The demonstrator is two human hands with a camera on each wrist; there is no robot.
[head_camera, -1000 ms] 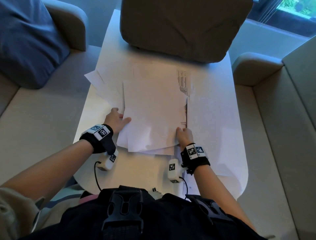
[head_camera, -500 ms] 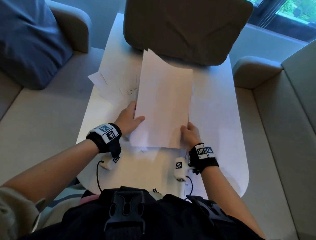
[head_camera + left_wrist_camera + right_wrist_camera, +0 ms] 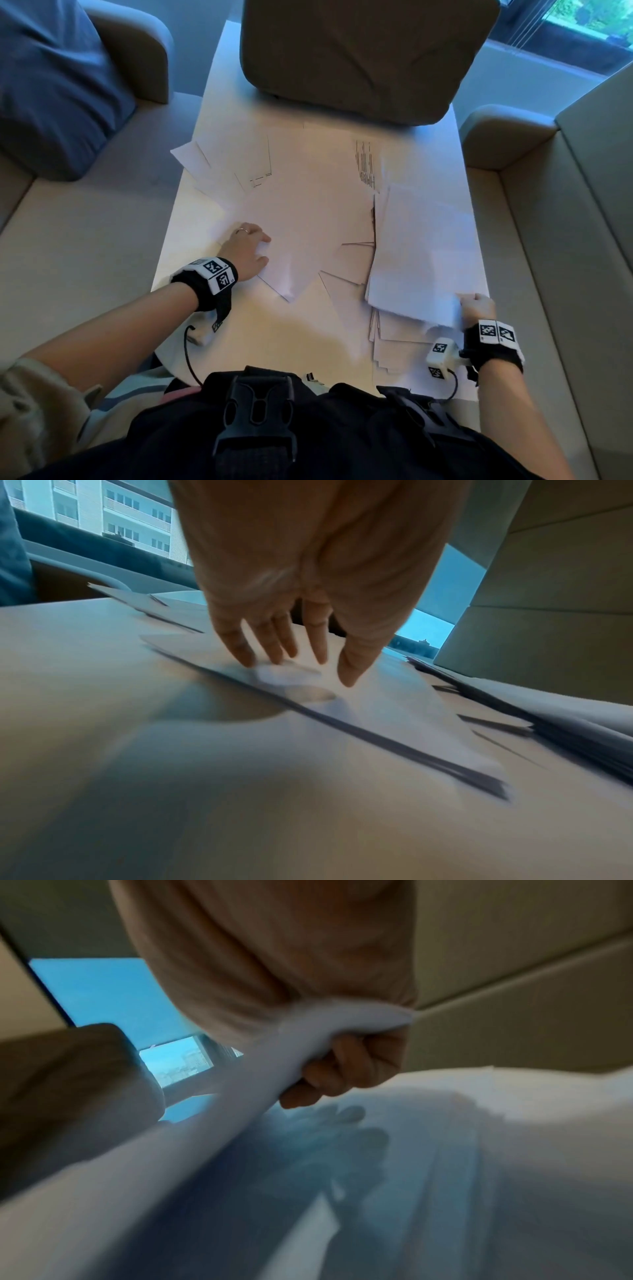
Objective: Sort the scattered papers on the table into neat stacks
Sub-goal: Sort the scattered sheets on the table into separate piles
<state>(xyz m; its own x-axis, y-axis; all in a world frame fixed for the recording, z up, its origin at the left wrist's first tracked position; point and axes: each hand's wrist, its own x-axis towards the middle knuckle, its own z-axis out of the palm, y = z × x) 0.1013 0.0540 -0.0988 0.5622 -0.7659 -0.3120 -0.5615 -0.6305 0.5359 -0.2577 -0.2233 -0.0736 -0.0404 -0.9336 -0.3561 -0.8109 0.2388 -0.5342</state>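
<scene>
White papers (image 3: 308, 219) lie scattered and overlapping across the middle of the white table (image 3: 274, 342). My right hand (image 3: 474, 305) grips the near corner of a bundle of sheets (image 3: 424, 253) and holds it a little above a rough stack (image 3: 400, 339) at the table's right side; in the right wrist view my fingers (image 3: 342, 1074) curl under the bundle (image 3: 240, 1102). My left hand (image 3: 248, 245) rests with straight fingers (image 3: 274, 645) on the left edge of the loose sheets (image 3: 359, 704).
A brown cushion (image 3: 359, 54) sits on the far end of the table. Beige sofa seats flank the table on both sides, with a blue pillow (image 3: 51, 75) at the far left. The near left part of the tabletop shows bare.
The bundle that both hands held upright over the middle has swung to the right, held by the right hand alone. The left hand let go and dropped onto the loose sheets.
</scene>
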